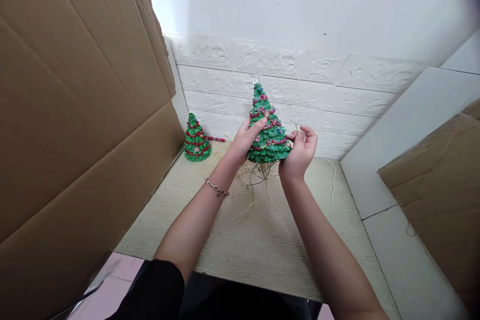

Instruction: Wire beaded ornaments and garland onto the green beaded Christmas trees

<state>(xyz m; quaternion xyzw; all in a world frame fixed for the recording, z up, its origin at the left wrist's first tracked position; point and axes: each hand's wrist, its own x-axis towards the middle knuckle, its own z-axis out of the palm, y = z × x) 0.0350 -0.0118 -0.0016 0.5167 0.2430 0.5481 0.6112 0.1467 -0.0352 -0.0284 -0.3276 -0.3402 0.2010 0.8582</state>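
A green decorated Christmas tree (275,149) with red garlands and small ornaments is tilted a little above the table (247,255). My left hand (249,139) is closed on its left side, the thumb lying over the front. At the lower right edge of the tree is my right hand (300,150), its thumb and index finger pinched together on a thin golden strand (296,125). Tangled dark and golden strands (264,171) show beneath the tree's base.
A smaller green tree (197,145) stands at the back left, beside a red stick-like item (216,139). A pale string (333,185) lies at the right. Cardboard (75,110) rises on the left, more cardboard (438,200) on the right, and a white brick-patterned wall (217,77) behind.
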